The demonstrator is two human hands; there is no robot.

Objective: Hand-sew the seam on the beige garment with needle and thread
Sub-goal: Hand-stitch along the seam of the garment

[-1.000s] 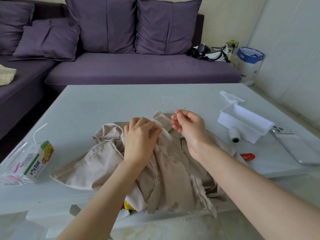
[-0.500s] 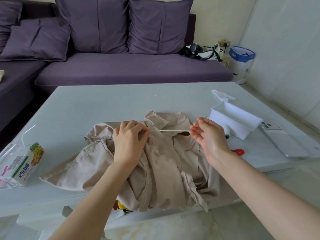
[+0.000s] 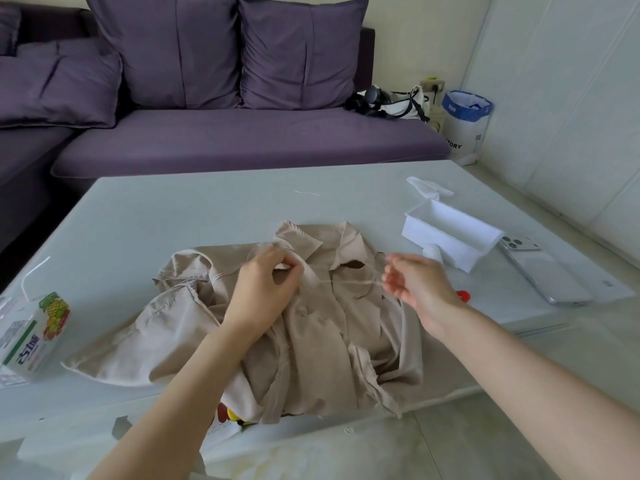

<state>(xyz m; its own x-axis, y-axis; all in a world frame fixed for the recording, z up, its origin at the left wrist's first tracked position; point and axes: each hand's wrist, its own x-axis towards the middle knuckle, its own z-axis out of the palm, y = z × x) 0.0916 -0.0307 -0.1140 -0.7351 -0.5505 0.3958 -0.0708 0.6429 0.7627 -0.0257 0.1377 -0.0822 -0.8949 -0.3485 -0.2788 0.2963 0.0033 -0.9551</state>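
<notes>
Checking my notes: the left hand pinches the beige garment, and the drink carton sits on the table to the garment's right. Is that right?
No. The head view shows the drink carton left of the beige garment, on the table; the left hand does pinch the garment.

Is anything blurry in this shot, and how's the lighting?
Head view: the right hand is smeared by motion blur, so its grip cannot be made out. Head view: the left hand, pinching the beige garment, is fairly sharp. Head view: soft, even daylight, with only faint shadows on the table.
</notes>
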